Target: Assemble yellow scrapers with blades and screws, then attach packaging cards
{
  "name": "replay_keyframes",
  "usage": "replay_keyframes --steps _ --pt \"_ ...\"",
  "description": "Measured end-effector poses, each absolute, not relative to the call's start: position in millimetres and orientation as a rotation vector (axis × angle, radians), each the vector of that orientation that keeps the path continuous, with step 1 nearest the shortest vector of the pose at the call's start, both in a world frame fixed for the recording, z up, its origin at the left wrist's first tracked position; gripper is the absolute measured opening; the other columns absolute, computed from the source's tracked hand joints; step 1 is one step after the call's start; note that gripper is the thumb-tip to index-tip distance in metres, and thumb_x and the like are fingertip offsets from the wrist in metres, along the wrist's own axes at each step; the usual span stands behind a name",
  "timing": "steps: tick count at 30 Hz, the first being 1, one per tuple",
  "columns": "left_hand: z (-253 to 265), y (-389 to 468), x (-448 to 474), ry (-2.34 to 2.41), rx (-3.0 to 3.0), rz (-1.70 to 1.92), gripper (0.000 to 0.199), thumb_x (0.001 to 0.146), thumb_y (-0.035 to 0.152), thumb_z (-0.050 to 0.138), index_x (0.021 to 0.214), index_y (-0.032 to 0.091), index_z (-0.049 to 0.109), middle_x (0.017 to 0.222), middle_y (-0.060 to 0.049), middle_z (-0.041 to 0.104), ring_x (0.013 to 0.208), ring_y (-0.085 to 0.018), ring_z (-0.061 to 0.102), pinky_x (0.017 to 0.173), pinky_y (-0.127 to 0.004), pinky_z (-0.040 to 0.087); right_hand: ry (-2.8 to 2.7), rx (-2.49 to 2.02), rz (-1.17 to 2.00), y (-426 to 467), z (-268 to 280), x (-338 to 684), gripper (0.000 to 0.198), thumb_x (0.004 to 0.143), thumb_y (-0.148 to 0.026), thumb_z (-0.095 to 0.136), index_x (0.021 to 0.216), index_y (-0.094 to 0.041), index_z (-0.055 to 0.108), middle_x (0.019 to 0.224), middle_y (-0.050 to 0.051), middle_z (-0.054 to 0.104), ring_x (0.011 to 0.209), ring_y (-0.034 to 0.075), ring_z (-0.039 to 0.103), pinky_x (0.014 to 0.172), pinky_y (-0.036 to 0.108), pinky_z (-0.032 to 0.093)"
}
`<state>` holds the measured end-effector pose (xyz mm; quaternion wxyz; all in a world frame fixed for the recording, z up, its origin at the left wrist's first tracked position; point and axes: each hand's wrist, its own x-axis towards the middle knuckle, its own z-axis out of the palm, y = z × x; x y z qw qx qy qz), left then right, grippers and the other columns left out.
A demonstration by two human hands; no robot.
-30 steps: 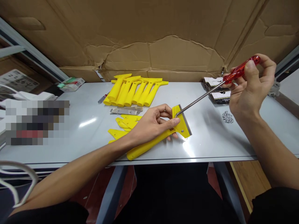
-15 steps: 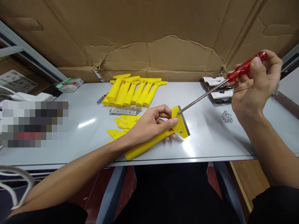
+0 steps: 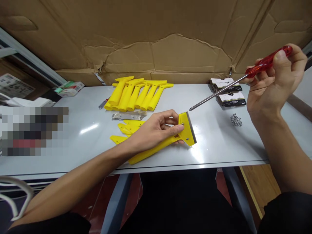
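My left hand (image 3: 152,131) presses a yellow plastic scraper (image 3: 187,130) flat on the grey table (image 3: 214,143), thumb on its head next to the metal blade edge. My right hand (image 3: 275,86) grips the red handle of a long screwdriver (image 3: 219,92). Its tip hangs in the air a little above and to the right of the scraper head, not touching it.
A row of several yellow scrapers (image 3: 136,94) lies at the back, with loose blades (image 3: 126,116) and yellow parts (image 3: 126,128) in front of them. Small boxes (image 3: 229,92) and a pile of screws (image 3: 236,119) sit at the right. Cardboard (image 3: 156,35) forms the back wall.
The screwdriver tip has lifted off the scraper head and moved up and to the right with my right hand. My left hand stays on the scraper.
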<state>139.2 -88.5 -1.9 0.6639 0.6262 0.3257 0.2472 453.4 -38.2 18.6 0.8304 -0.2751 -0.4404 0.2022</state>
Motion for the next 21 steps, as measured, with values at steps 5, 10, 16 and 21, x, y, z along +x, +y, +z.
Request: replay_keyframes --steps 5,10,16,21 --pt "0 -88 134 0.720 1.409 0.511 0.035 0.094 0.042 0.077 0.095 0.018 0.052 0.096 -0.004 0.076 0.086 -0.022 0.081 0.073 -0.025 0.063 -0.900 -0.632 0.417 -39 20 453 0.038 0.088 -0.033 0.066 0.115 -0.023 0.041 0.088 -0.003 0.056 0.082 0.011 0.068 0.063 0.025 0.057" --pt "5 -90 133 0.752 1.400 0.501 0.032 0.093 0.037 0.078 0.092 0.019 0.052 0.086 0.000 0.075 0.080 -0.017 0.080 0.069 -0.021 0.061 -0.889 -0.588 0.431 -38 20 455 0.035 0.089 -0.029 0.065 0.113 -0.022 0.041 0.091 -0.003 0.055 0.081 0.011 0.068 0.066 0.028 0.058" --pt "7 -91 135 0.813 1.413 0.523 0.034 0.090 0.040 0.082 0.092 0.018 0.056 0.087 0.001 0.073 0.080 -0.015 0.078 0.069 -0.018 0.061 -0.875 -0.627 0.422 -37 21 455 0.029 0.092 -0.026 0.059 0.113 -0.022 0.041 0.089 -0.004 0.056 0.079 0.009 0.067 0.065 0.025 0.058" --pt "11 -99 135 0.799 1.433 0.579 0.036 0.089 0.046 0.081 0.094 0.018 0.060 0.090 -0.001 0.074 0.080 -0.018 0.079 0.070 -0.023 0.064 -0.900 -0.587 0.400 -40 25 460 0.024 0.096 -0.023 0.056 0.113 -0.021 0.039 0.088 -0.004 0.056 0.078 0.008 0.069 0.063 0.023 0.057"
